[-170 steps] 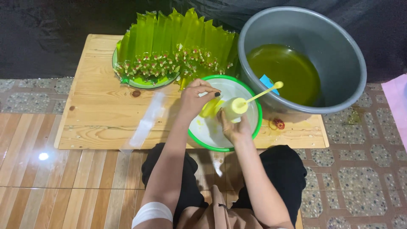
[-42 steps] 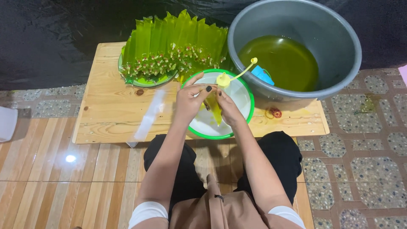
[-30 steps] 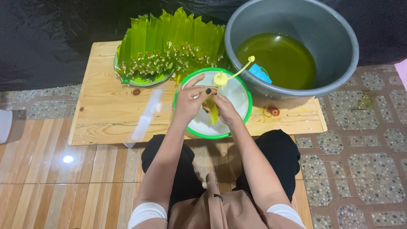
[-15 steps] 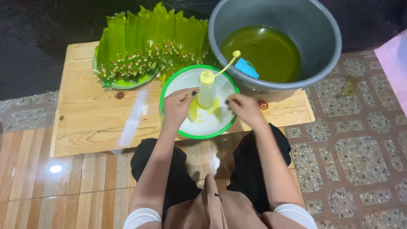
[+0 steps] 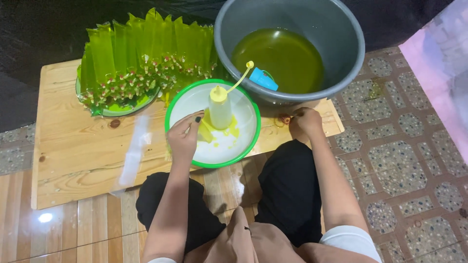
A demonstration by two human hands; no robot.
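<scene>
Both our hands have come off the squeeze bottle (image 5: 220, 106) since a moment ago. It now stands upright on its own in the green-rimmed plate (image 5: 241, 151), its yellow cap dangling off to the upper right. Our right hand (image 5: 306, 122) has swung out to the table's (image 5: 73, 146) right edge, just below the grey tub (image 5: 341, 68) of green liquid. Its fingertips are pinched down among the small rubber bands (image 5: 282, 119) lying there. We cannot tell whether a band is actually gripped yet.

Our left hand (image 5: 184, 138) stays at the plate. Its fingers are curled lightly and pin a small yellow-green filled packet (image 5: 205, 132) against the white surface, just beside the bottle's base. A little yellow liquid is puddled around it.

So by our reading the filling is finished and we are at the tying step. What it calls for next is one band lifted clear and carried back across to the packet. The left fingers must keep its mouth closed so nothing spills. Behind the plate, the finished green packets (image 5: 141, 58) fan out on their own plate (image 5: 114, 109), tied ends down.
</scene>
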